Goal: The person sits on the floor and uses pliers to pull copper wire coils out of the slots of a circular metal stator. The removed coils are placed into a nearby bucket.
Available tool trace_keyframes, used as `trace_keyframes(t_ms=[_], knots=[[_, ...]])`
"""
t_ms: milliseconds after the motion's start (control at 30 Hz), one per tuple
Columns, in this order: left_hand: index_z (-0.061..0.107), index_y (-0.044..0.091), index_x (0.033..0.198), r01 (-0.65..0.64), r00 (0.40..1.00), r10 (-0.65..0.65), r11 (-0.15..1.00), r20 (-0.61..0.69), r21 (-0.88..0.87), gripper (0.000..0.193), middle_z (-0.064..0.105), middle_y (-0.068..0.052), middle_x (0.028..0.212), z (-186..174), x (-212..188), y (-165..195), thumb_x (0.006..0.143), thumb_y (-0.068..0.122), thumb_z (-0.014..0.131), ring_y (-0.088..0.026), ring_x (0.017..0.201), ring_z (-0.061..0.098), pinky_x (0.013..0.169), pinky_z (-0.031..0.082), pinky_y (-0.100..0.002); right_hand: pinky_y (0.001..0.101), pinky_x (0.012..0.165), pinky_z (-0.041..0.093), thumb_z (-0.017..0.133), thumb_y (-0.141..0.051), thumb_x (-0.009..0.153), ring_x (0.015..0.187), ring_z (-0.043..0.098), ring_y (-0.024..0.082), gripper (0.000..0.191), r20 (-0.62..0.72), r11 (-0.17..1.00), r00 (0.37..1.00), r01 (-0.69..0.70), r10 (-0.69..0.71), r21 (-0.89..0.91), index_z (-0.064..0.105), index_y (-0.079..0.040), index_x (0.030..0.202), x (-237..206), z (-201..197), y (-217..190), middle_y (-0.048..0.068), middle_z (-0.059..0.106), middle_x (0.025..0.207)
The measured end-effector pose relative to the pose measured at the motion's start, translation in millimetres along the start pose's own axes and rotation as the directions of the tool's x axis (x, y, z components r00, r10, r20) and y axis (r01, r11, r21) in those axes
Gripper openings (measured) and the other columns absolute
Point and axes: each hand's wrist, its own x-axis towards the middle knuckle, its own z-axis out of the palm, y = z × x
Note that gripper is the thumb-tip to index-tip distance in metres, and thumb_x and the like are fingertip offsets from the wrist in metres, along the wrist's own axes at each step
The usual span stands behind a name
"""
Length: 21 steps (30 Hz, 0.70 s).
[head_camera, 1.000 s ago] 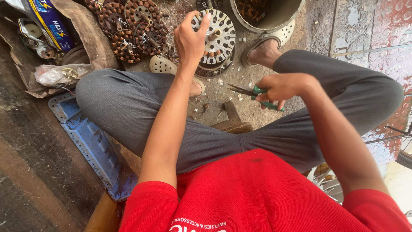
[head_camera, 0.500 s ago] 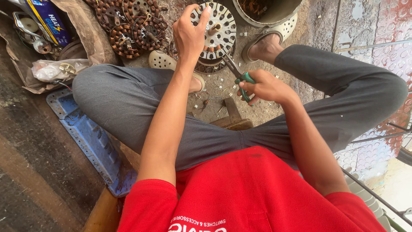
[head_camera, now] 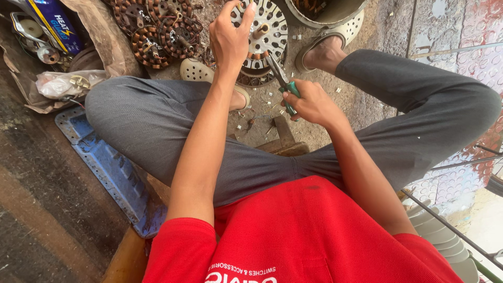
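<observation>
My left hand [head_camera: 229, 37] grips the rim of a round white slotted motor housing [head_camera: 270, 29] that stands tilted on the ground between my feet. My right hand [head_camera: 310, 102] is shut on green-handled pliers [head_camera: 282, 81], whose jaws point up at the housing's lower edge, close to a ring of copper windings [head_camera: 254, 56]. I sit cross-legged in grey trousers and a red shirt; part of the housing is hidden behind my left hand.
A heap of copper-wound stators [head_camera: 157, 26] lies at the top left. A metal bucket [head_camera: 327, 11] stands at the top. A blue perforated plate [head_camera: 107, 167] lies left of my knee. Bags and a blue package [head_camera: 50, 23] sit far left. A wooden block [head_camera: 285, 141] is under my legs.
My right hand has brought the pliers from beside my right knee up to the housing's lower edge. My left hand has stayed on the housing's rim.
</observation>
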Motion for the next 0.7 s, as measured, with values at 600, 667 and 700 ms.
trace_keyframes(t_ms=[600, 667, 700], knots=[[0.070, 0.001, 0.100, -0.080, 0.997, 0.081, 0.994, -0.008, 0.077, 0.040, 0.072, -0.017, 0.074, 4.2, -0.7, -9.9, 0.098, 0.041, 0.071, -0.036, 0.069, 0.071, 0.065, 0.053, -0.044, 0.0513, 0.074, 0.053, 0.060, -0.019, 0.104, 0.076, 0.071, 0.042, 0.029, -0.309, 0.973, 0.932, 0.135, -0.188, -0.185, 0.062, 0.004, 0.121, 27.0, 42.6, 27.6, 0.025, 0.071, 0.081], [0.071, 0.003, 0.105, -0.091, 0.996, 0.091, 0.996, 0.013, 0.018, 0.038, 0.073, -0.015, 0.073, 3.4, -1.8, -10.2, 0.098, 0.040, 0.068, -0.034, 0.067, 0.073, 0.064, 0.053, -0.044, 0.0500, 0.074, 0.053, 0.062, -0.022, 0.103, 0.077, 0.070, 0.039, 0.031, -0.282, 0.977, 0.946, 0.112, -0.161, -0.181, 0.063, 0.003, 0.121, 31.4, 39.6, 26.9, 0.024, 0.070, 0.083], [0.072, 0.003, 0.105, -0.090, 0.996, 0.090, 0.995, 0.007, 0.033, 0.038, 0.073, -0.015, 0.073, 3.6, -1.3, -10.2, 0.097, 0.040, 0.069, -0.034, 0.067, 0.073, 0.063, 0.053, -0.044, 0.0487, 0.073, 0.053, 0.066, -0.024, 0.101, 0.078, 0.070, 0.037, 0.033, -0.279, 0.971, 0.939, 0.152, -0.200, -0.183, 0.063, 0.003, 0.120, 33.7, 36.8, 27.1, 0.022, 0.070, 0.084]])
